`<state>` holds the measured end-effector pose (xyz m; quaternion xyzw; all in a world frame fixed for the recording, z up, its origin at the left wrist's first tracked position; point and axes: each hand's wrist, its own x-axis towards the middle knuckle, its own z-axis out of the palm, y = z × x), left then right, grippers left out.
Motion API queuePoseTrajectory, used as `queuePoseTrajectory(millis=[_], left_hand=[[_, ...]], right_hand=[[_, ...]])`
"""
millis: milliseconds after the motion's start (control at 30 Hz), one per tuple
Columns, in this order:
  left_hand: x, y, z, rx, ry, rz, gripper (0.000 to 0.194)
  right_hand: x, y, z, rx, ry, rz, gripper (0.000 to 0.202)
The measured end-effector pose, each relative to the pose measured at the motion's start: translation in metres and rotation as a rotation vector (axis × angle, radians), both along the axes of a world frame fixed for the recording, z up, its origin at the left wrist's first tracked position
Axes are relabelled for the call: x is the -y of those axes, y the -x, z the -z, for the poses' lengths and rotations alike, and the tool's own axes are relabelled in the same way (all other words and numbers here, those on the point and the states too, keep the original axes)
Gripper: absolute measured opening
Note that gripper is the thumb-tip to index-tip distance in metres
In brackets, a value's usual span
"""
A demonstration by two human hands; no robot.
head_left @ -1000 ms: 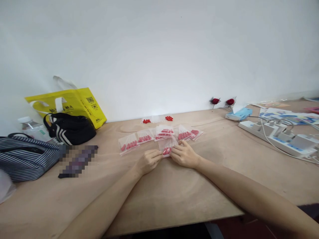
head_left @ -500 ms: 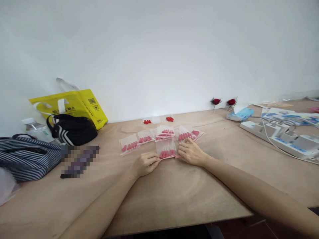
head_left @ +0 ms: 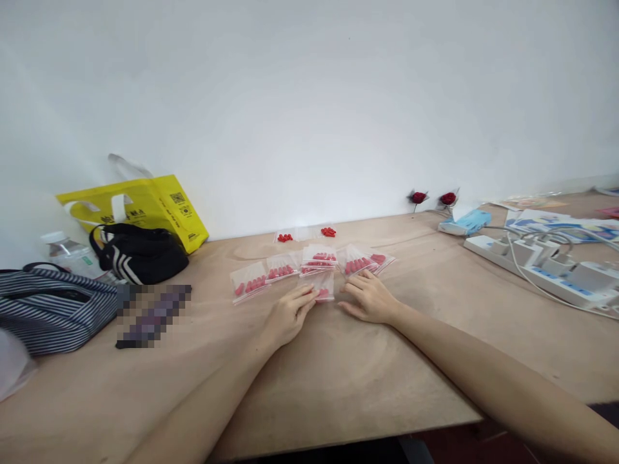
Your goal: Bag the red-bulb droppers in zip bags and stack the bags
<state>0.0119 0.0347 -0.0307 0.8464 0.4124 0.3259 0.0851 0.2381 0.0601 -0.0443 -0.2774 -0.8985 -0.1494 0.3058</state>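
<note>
A small clear zip bag with red capsule-like pieces (head_left: 325,291) lies flat in front of me. My left hand (head_left: 289,316) rests on its left part with fingers stretched out, covering some of the pieces. To the right, my right hand (head_left: 367,298) lies on the table with its fingers apart, holding nothing. Its fingertips are close to another bag of red pieces (head_left: 356,264); whether they touch it I cannot tell. Behind my left hand are more such bags, one at the far left (head_left: 251,282), one beside it (head_left: 282,269) and a stacked group (head_left: 319,258).
Two groups of loose-looking red pieces (head_left: 285,238) lie by the wall on clear bags. At left stand a yellow bag (head_left: 145,200), a black pouch (head_left: 145,251) and a striped bag (head_left: 53,309). Power strips with cables (head_left: 546,270) and a blue tissue pack (head_left: 467,222) lie right.
My right hand has let go of the front bag's right edge. My left hand has shifted up and right, from the bag's lower left corner onto its surface.
</note>
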Motion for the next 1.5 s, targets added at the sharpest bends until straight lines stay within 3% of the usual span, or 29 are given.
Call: queuePoseTrajectory(millis=[200, 267, 333, 400, 567, 733, 833, 967, 1067, 1200, 1333, 1500], left_hand=[[-0.001, 0.029, -0.028, 0.776, 0.352, -0.110, 0.042], [-0.005, 0.041, -0.037, 0.936, 0.348, -0.172, 0.043], [-0.014, 0.051, -0.044, 0.974, 0.288, -0.209, 0.044], [-0.029, 0.058, -0.047, 0.861, 0.194, -0.218, 0.044], [-0.079, 0.058, -0.035, 0.240, -0.058, -0.122, 0.036], [-0.099, 0.052, -0.017, -0.159, -0.095, -0.066, 0.037], [-0.090, 0.060, -0.015, -0.350, -0.122, -0.105, 0.038], [-0.067, 0.095, -0.018, -0.494, -0.109, -0.272, 0.051], [-0.048, 0.127, -0.017, -0.510, 0.031, -0.398, 0.064], [-0.016, 0.150, -0.013, -0.465, 0.065, -0.408, 0.056], [0.026, 0.143, -0.012, -0.422, -0.029, -0.354, 0.048], [0.058, 0.103, -0.011, -0.382, -0.045, -0.162, 0.044]], right_hand=[[-0.002, -0.001, 0.001, -0.035, -0.051, -0.034, 0.015], [-0.002, 0.000, 0.001, -0.028, -0.059, -0.039, 0.013], [-0.002, 0.001, 0.001, -0.023, -0.064, -0.042, 0.012], [-0.002, 0.002, 0.000, -0.018, -0.068, -0.044, 0.010], [-0.001, 0.000, -0.001, -0.005, -0.065, -0.044, 0.010], [-0.001, -0.002, 0.000, 0.004, -0.060, -0.047, 0.011], [-0.001, -0.002, 0.000, 0.010, -0.063, -0.047, 0.011], [-0.001, -0.001, 0.000, 0.012, -0.071, -0.046, 0.011], [-0.001, 0.000, 0.000, 0.011, -0.074, -0.054, 0.012], [0.000, 0.001, 0.000, 0.010, -0.074, -0.056, 0.014], [-0.002, 0.001, 0.001, 0.010, -0.070, -0.047, 0.015], [-0.002, 0.001, 0.001, 0.014, -0.021, -0.011, 0.016]])
